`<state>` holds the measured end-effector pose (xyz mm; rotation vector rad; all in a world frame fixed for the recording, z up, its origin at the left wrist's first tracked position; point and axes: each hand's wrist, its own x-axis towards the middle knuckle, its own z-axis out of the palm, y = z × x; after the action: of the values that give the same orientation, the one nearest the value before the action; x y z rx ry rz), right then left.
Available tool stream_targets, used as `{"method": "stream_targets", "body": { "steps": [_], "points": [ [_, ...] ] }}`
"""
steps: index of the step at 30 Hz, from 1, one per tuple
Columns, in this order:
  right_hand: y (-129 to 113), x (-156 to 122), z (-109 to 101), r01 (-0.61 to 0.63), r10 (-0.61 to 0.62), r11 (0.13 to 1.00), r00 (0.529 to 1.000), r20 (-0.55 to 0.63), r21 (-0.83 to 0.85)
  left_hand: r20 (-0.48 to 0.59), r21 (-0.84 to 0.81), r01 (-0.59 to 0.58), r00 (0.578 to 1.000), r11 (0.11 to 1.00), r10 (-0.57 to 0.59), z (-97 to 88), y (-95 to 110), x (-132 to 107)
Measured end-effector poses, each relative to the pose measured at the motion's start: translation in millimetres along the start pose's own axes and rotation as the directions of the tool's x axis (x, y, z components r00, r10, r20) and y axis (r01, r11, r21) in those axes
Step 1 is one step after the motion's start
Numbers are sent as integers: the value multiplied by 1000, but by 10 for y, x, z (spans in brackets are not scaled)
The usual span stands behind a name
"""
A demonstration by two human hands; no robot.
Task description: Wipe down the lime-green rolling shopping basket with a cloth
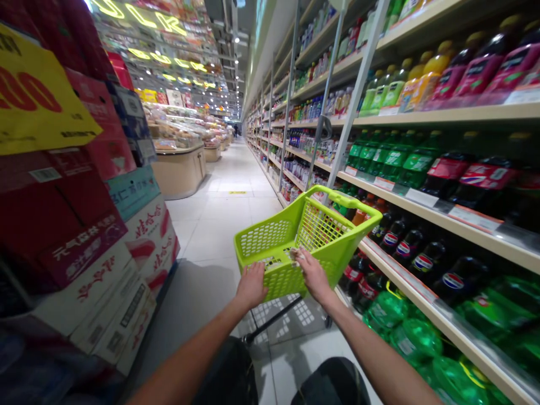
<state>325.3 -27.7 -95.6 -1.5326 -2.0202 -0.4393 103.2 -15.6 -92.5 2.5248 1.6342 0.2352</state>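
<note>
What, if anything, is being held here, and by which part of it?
The left hand holds the green cart by its near rim. The right hand holds a crumpled pale cloth or tissue; by which part is unclear.

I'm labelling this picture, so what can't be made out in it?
All in the head view:
Right hand: pale patch at its fingers, too blurred to identify.
Cart: frame partly hidden by its basket.
Yellow sign: cut off by the left edge.
Price tags: print too blurred.

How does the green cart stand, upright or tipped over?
Upright: the green cart has its open top facing up and its dark frame beneath, with the left hand at its near rim.
</note>
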Motion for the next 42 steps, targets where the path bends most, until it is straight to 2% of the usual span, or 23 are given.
{"method": "stream_targets", "body": {
  "steps": [2, 4, 6, 8, 10, 13, 15, 17, 21, 24, 26, 29, 31, 36, 38, 39, 42],
  "points": [
    [-251, -42, 88, 96, -96, 994, 995, 2, 51, 2, -24, -18, 1000, 1000, 18, 3, 110, -41],
    [-285, -84, 113, 133, -132, 990, 991, -20, 44, 8, -40, -32, 999, 999, 32, -15, 227, -114],
    [-105, -112, 105, 80, -81, 997, 995, -60, -8, 32, -49, -59, 998, 997, 61, -45, 325, -187],
    [194, -123, 104, 26, -29, 998, 998, -60, -56, 60, -51, -133, 989, 990, 136, -81, 367, -223],
    [488, -128, 113, 23, -25, 996, 999, -31, -86, 98, -52, -231, 967, 972, 235, -121, 321, -213],
    [700, -168, 100, -28, 24, 994, 999, -42, -104, 28, 1, -244, 969, 970, 244, -147, 130, -168],
    [617, -229, 67, -62, 58, 994, 997, -46, -91, -18, 40, -206, 978, 978, 207, -106, 15, -148],
    [374, -309, 35, -71, 69, 996, 997, -44, -61, -49, 58, -183, 981, 981, 186, -24, -25, -144],
    [-242, -496, -5, -12, 13, 1000, 998, -65, 3, -120, 67, -164, 978, 984, 171, 101, 75, -181],
    [-493, -652, -52, 28, -25, 999, 996, -84, 37, -101, 50, -205, 973, 977, 209, 65, 114, -222],
    [-538, -756, -101, 47, -42, 997, 996, -77, 64, -64, 35, -249, 966, 968, 251, 3, 68, -237],
    [-556, -875, -161, 64, -59, 992, 997, -51, 112, -66, 9, -166, 984, 986, 166, -51, -43, -234],
    [-602, -905, -169, 66, -60, 990, 997, -49, 128, -70, -8, -101, 992, 995, 100, -27, -77, -223],
    [-711, -849, -150, 82, -77, 995, 994, -81, 56, -108, -7, -72, 992, 997, 71, 109, 29, -234],
    [-639, -845, -189, 38, -37, 999, 998, -56, 15, -95, 0, -113, 989, 994, 113, 112, 33, -255],
    [-578, -856, -224, 8, -7, 1000, 999, -45, 11, -84, 3, -174, 981, 985, 174, 105, 13, -261],
    [-405, -917, -339, -74, 77, 995, 996, -42, 68, -94, 23, -265, 959, 964, 266, 90, -57, -242]
  ]
}}
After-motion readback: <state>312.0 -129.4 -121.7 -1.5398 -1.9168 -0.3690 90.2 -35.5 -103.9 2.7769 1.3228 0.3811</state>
